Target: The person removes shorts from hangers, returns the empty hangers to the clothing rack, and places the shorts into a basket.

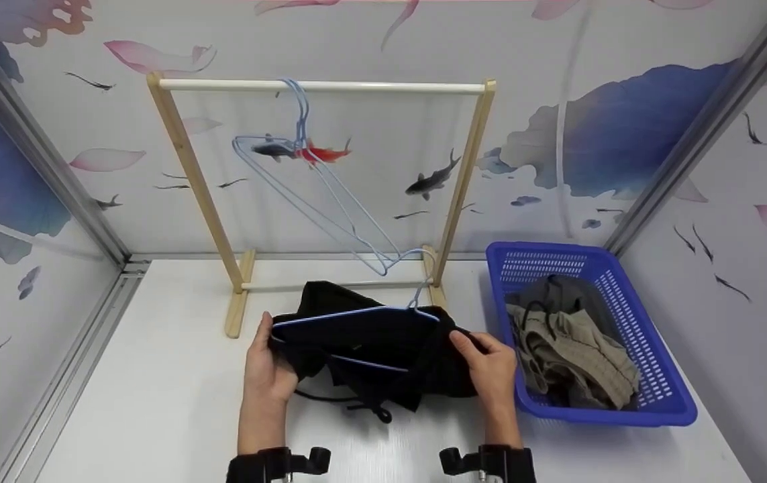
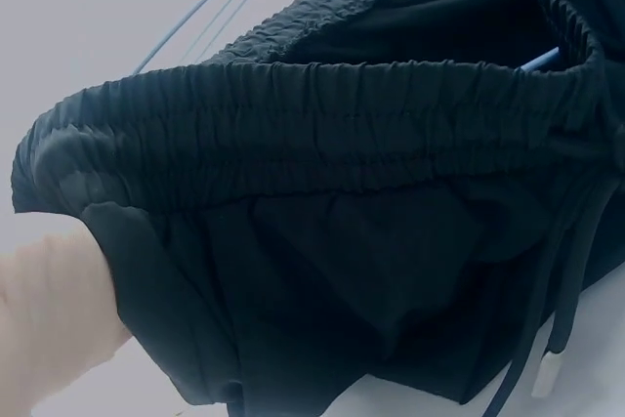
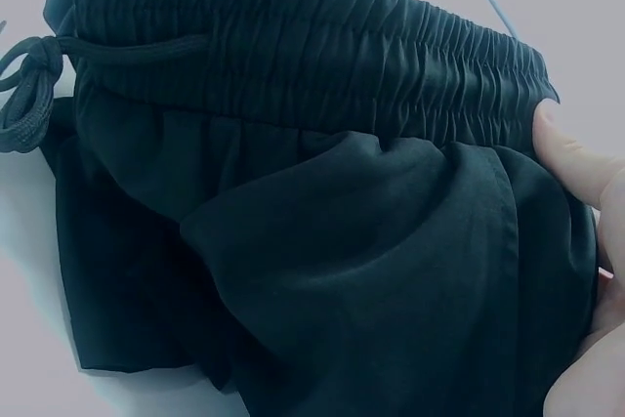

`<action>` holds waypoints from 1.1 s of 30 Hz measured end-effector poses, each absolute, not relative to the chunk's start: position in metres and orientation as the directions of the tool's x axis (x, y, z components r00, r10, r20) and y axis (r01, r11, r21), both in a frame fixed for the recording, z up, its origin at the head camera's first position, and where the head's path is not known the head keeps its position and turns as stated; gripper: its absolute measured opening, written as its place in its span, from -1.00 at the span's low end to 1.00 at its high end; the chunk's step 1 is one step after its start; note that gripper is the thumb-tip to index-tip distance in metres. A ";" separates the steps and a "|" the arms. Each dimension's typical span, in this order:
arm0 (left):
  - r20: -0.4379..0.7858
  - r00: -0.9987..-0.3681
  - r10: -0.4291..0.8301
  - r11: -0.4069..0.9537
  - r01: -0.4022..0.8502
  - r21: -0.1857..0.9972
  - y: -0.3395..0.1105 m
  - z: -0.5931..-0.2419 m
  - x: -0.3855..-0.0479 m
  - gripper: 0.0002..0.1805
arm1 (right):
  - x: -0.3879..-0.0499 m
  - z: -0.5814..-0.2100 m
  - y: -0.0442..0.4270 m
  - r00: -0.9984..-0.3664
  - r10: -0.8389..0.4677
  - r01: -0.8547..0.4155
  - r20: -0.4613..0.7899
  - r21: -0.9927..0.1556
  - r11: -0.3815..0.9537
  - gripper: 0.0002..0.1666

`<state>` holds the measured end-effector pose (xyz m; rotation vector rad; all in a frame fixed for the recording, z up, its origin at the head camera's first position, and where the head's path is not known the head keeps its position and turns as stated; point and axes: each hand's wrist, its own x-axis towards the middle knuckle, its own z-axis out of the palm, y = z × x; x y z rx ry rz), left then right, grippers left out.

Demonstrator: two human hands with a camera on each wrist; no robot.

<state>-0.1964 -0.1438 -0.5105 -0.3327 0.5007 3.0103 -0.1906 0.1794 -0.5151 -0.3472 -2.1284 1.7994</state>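
Black shorts with a gathered elastic waistband are held up above the white table, waist opening facing up. Inside that opening sits a light blue hanger, its hook sticking up near the right side. My left hand holds the waistband's left end, its fingers mostly hidden by the cloth. At the right end, my right hand pinches the waistband, with the thumb on the near side. A knotted drawstring dangles at the front of the shorts.
Behind the shorts stands a rack with wooden posts and a white rail. Several light blue hangers hang from it, left of the middle. To the right, a blue basket contains khaki and dark grey clothes.
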 end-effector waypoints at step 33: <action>-0.137 -0.973 -0.187 -0.261 -0.085 0.962 -0.147 -0.521 -0.191 -0.22 | -0.189 -0.517 0.166 -0.938 0.342 0.101 -0.050 -0.986 0.131 -0.68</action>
